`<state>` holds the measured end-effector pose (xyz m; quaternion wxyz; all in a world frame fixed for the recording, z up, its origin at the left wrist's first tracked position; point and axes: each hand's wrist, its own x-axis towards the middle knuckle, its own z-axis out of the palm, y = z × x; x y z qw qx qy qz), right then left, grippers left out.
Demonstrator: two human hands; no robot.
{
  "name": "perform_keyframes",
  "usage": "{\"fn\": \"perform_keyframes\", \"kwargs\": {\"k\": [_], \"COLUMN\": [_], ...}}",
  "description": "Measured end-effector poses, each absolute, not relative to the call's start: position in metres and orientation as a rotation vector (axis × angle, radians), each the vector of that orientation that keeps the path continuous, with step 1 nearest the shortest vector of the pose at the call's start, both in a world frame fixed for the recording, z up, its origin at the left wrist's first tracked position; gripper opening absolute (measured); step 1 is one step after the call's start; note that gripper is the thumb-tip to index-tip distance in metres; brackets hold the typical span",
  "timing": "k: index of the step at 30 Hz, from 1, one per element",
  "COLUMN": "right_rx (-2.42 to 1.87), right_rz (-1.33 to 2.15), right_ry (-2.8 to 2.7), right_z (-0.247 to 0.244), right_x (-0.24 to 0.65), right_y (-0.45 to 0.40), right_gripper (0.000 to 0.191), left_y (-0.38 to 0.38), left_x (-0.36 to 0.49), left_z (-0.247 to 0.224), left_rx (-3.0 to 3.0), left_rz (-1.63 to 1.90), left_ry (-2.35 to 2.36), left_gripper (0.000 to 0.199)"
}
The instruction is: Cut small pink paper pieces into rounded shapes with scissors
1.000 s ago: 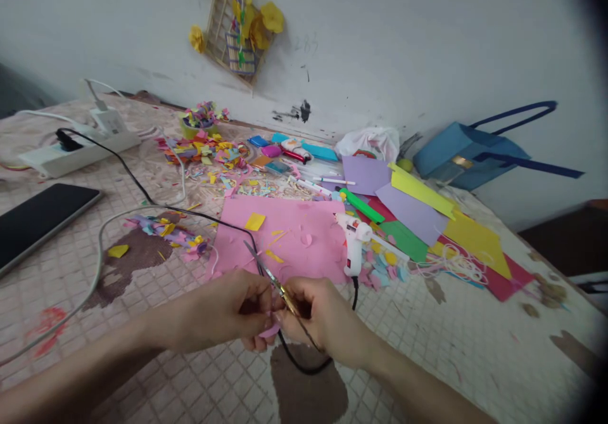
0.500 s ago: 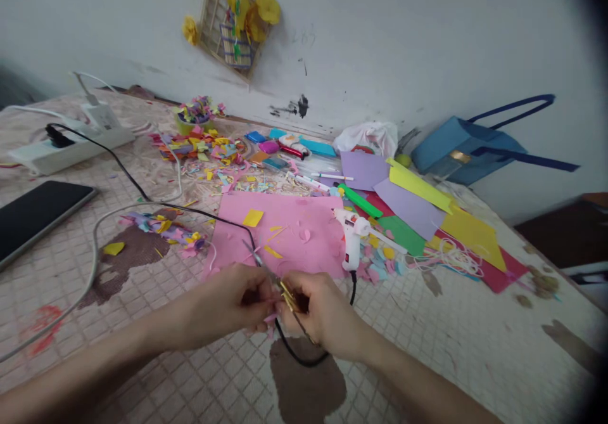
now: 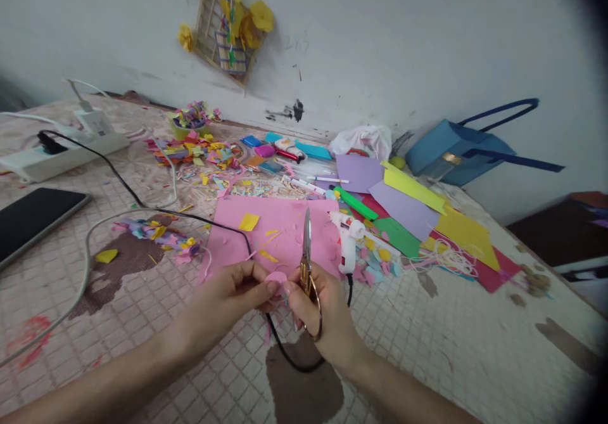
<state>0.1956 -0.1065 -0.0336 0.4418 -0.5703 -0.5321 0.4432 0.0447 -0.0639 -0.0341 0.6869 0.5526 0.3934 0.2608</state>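
Note:
Between thumb and fingers, my left hand (image 3: 242,291) pinches a small pink paper piece (image 3: 276,277). My right hand (image 3: 323,310) holds a pair of scissors (image 3: 306,246) with gold handles, its blades closed and pointing up and away. The right thumb and fingertips also touch the edge of the pink piece. Beneath and beyond both hands lies a pink paper sheet (image 3: 285,221) with yellow scraps on it. A white glue gun (image 3: 348,246) rests at that sheet's right edge, its black cord looping under my hands.
Coloured paper sheets (image 3: 403,212), a tangle of white string (image 3: 446,256) and a blue bag (image 3: 460,151) are on the right. Paper scraps (image 3: 190,151) cover the back left. A power strip (image 3: 61,154), a phone (image 3: 38,218) and a paper-covered strand (image 3: 159,234) lie left.
The scissors have swung from pointing up-left across the hands to pointing nearly straight up. The pink paper piece now shows raised between both hands' fingertips. The view has shifted slightly.

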Motion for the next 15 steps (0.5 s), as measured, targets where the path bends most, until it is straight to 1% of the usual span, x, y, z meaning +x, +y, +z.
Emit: {"fn": "perform_keyframes", "kwargs": {"k": [7,15], "right_rx": [-1.407,-1.235], "right_rz": [1.101,1.439], "right_ry": [-1.246,-1.257], "right_z": [-0.037,-0.033], "right_x": [0.19,0.208], "right_y": [-0.106,-0.116], "right_gripper": [0.02,0.04], "left_y": [-0.07,-0.059], "left_x": [0.048,0.039], "left_z": [-0.038,-0.025], "left_rx": [1.064,0.998], "left_rz": [0.671,0.748], "left_ry": [0.919,0.791], "left_gripper": [0.021,0.018]}}
